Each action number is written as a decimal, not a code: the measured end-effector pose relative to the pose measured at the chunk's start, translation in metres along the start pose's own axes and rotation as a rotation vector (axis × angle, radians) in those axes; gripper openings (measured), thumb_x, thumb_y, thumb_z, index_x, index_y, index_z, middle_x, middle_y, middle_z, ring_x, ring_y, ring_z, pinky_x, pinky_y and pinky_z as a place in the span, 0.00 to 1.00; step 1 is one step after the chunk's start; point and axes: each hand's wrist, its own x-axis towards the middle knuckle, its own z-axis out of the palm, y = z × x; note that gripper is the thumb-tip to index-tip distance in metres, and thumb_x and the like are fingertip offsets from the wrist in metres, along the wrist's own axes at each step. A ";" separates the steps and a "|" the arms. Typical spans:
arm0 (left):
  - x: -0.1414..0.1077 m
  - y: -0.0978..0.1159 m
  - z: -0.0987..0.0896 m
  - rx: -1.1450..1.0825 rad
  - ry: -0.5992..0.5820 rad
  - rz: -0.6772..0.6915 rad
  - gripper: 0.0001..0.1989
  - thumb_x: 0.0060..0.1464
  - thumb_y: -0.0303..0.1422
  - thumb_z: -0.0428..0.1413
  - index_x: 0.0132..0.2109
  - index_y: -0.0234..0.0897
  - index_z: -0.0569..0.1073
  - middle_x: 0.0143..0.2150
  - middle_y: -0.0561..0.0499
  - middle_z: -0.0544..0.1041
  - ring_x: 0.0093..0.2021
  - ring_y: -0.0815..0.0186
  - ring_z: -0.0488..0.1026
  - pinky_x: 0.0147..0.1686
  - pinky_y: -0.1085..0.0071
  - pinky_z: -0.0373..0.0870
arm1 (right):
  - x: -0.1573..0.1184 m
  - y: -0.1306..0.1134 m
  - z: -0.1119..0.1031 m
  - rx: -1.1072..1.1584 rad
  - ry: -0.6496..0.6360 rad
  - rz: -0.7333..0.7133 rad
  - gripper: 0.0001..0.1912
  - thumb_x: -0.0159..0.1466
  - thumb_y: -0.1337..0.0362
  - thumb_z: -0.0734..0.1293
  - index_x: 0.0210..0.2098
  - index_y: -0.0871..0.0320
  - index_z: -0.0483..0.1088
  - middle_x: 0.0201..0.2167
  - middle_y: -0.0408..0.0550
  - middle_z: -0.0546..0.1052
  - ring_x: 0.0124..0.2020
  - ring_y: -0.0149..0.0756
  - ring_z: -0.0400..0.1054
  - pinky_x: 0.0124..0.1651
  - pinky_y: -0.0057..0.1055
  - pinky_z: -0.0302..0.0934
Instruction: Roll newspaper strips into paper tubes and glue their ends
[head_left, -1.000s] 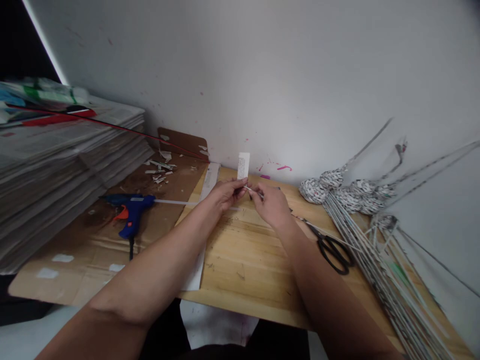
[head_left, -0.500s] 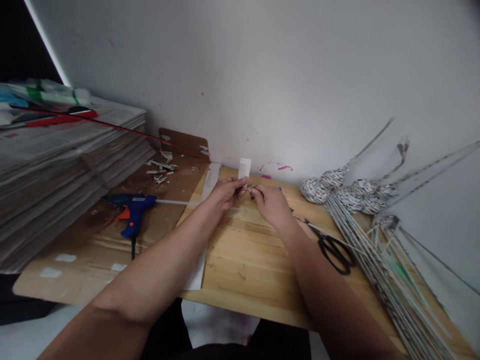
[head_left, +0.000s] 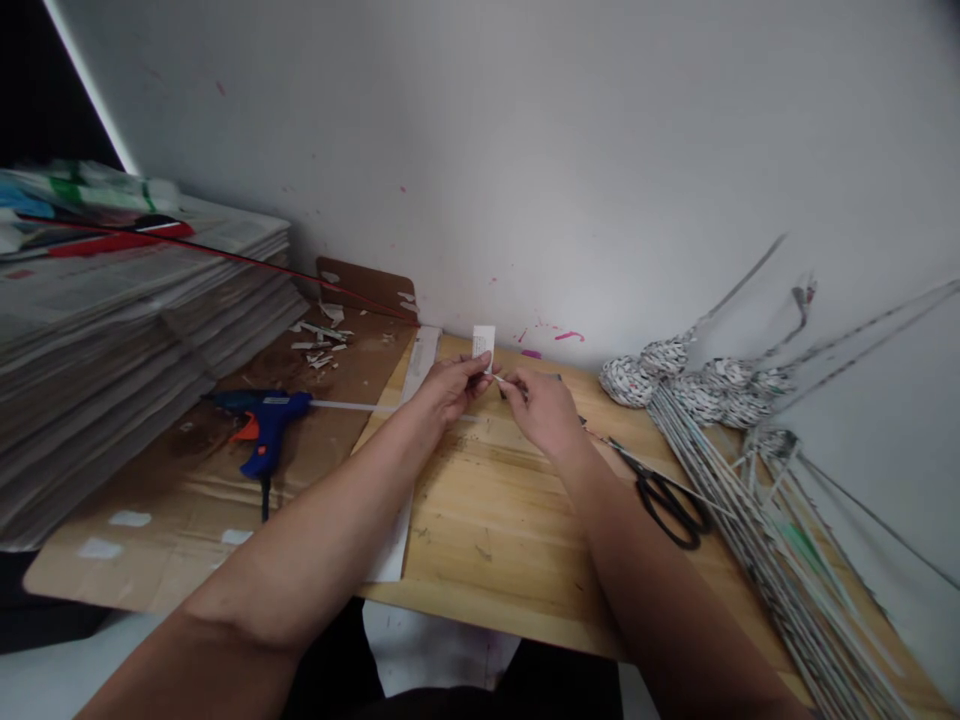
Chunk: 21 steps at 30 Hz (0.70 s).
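Observation:
A small strip of printed paper (head_left: 484, 340) stands up from the fingers of my left hand (head_left: 453, 386), pinched between thumb and fingertips. Close on its right, my right hand (head_left: 541, 405) is closed with thumb and forefinger together at a thin pale rolled end of the paper. The fingertips of both hands nearly meet above the wooden table (head_left: 495, 520). Black-handled scissors (head_left: 670, 505) lie on the table to the right of my right forearm, with the blades pointing toward my wrist.
A blue glue gun (head_left: 270, 425) rests on a cardboard sheet (head_left: 172, 500) at left, near paper scraps (head_left: 322, 343). Stacked newspapers (head_left: 225, 270) rise at far left. Woven paper balls (head_left: 626, 383) and long paper rods (head_left: 750, 540) are at right. The wall (head_left: 487, 150) stands behind.
The paper strip has tipped slightly and dropped a little to the left. My right thumb and forefinger have shifted slightly at its rolled end. The tools stay in place.

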 end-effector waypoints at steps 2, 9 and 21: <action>0.000 0.000 0.000 -0.003 0.003 0.003 0.08 0.56 0.25 0.59 0.29 0.27 0.73 0.24 0.48 0.77 0.16 0.78 0.67 0.18 0.84 0.67 | 0.000 -0.001 0.000 -0.030 -0.032 0.016 0.16 0.69 0.59 0.57 0.31 0.56 0.72 0.27 0.48 0.78 0.31 0.38 0.70 0.33 0.32 0.53; 0.000 0.000 0.000 -0.018 -0.010 0.013 0.08 0.56 0.24 0.58 0.29 0.27 0.73 0.26 0.47 0.77 0.18 0.77 0.69 0.18 0.84 0.67 | 0.000 -0.002 0.001 0.005 0.021 0.028 0.11 0.67 0.58 0.61 0.35 0.56 0.72 0.31 0.48 0.79 0.33 0.39 0.70 0.34 0.31 0.54; 0.001 0.000 0.000 -0.014 -0.010 0.020 0.08 0.56 0.24 0.58 0.29 0.28 0.73 0.26 0.47 0.78 0.18 0.78 0.69 0.19 0.84 0.69 | 0.000 -0.002 0.000 -0.014 -0.011 0.028 0.15 0.69 0.59 0.58 0.33 0.56 0.73 0.29 0.48 0.78 0.32 0.39 0.70 0.35 0.32 0.54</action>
